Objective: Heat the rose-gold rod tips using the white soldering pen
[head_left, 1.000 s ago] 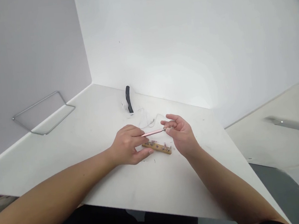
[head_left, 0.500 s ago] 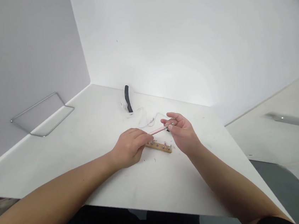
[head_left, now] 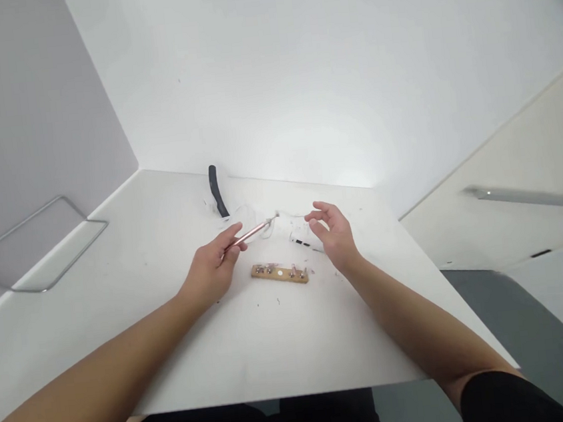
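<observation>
My left hand (head_left: 214,265) is closed around a slim rose-gold pen-like tool (head_left: 246,236), its thin metal tip pointing up to the right. My right hand (head_left: 337,235) is held off to the right of that tip, fingers curled but apart, with nothing visible in them. Between and below the hands lies a narrow wooden strip (head_left: 281,275) carrying several small shiny metal pieces and a white dot. Close to my right fingers is a small white item with black marks (head_left: 301,241), its kind unclear.
A curved black handle-like object (head_left: 216,191) with clear parts beside it lies near the back wall. Thin clear material is spread behind the hands. A bent metal wire frame (head_left: 75,259) leans at the left wall. Tiny bits dot the white table (head_left: 276,352).
My right hand has let go of the tool's tip end and moved apart from it. My left hand has drawn back left with the tool, uncovering the wooden strip. The view has shifted.
</observation>
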Action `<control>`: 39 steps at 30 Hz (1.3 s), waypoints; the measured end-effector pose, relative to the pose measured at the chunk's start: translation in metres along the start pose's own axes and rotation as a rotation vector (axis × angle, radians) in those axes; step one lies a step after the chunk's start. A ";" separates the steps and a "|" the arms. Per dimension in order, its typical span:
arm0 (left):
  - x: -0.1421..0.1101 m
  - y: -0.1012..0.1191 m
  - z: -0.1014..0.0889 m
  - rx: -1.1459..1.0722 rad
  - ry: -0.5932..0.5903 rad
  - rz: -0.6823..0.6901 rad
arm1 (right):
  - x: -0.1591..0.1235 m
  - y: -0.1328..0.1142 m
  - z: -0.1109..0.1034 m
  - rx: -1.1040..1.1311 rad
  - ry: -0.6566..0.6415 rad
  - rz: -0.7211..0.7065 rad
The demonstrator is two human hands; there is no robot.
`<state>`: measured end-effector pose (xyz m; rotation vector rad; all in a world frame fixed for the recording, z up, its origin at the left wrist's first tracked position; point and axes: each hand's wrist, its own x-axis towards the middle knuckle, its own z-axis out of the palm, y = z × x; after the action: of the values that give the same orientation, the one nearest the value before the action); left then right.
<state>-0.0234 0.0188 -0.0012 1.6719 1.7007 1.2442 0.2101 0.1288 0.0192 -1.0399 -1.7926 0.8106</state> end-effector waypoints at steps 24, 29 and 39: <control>0.015 -0.020 0.003 -0.121 -0.028 -0.259 | -0.013 0.039 -0.002 -0.691 -0.163 -0.079; 0.018 -0.020 0.001 -0.080 -0.072 -0.184 | -0.011 0.042 -0.002 -0.489 -0.200 -0.163; 0.022 -0.020 0.001 -0.040 -0.121 -0.193 | -0.008 0.041 -0.004 -0.300 -0.300 -0.236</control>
<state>-0.0374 0.0425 -0.0127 1.4892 1.7064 1.0593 0.2293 0.1396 -0.0165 -0.9022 -2.2978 0.5852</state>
